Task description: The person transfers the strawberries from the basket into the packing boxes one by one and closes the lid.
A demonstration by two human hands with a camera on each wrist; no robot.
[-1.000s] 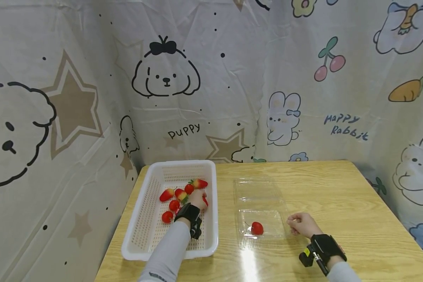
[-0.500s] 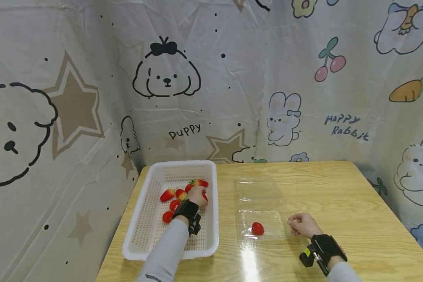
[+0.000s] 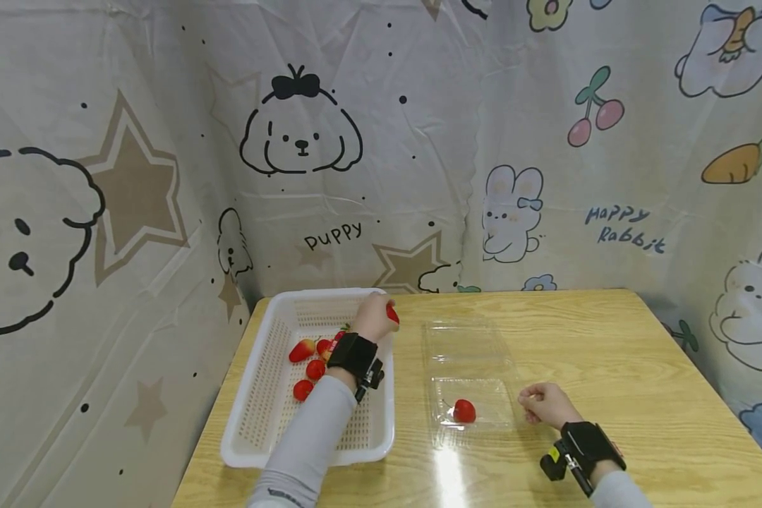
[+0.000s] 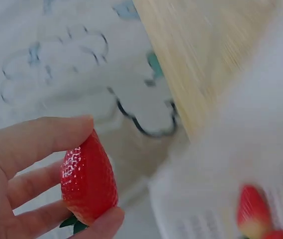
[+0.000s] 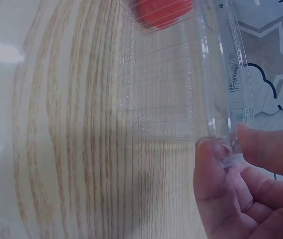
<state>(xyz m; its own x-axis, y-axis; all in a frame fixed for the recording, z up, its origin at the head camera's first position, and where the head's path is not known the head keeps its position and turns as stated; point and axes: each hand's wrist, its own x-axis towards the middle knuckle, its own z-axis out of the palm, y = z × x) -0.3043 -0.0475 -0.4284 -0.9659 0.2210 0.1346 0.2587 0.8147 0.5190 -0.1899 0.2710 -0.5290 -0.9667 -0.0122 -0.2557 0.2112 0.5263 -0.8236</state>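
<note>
My left hand [image 3: 373, 319] is raised over the far right corner of a white plastic basket [image 3: 389, 416]. Between thumb and fingertips it grips a red strawberry [image 4: 89, 181] with green leaves at its lower end. On the right, my right hand [image 3: 546, 404] pinches the edge of a clear plastic clamshell box [image 5: 161, 114] between thumb and forefinger. The box lies unfolded on the table, lid side away from me. One red cherry [image 3: 464, 411] with a thin stem sits in its near half.
Inside the basket lie more strawberries, one of them yellow-tipped [image 3: 302, 351], and round red cherries [image 3: 303, 390]; my left hand and wrist cover some. A patterned curtain [image 3: 419, 176] hangs behind the wooden table [image 3: 584, 339].
My left hand has lifted up and to the right from among the fruit to the basket's far right rim, carrying the strawberry. The right hand and the clamshell box have stayed put.
</note>
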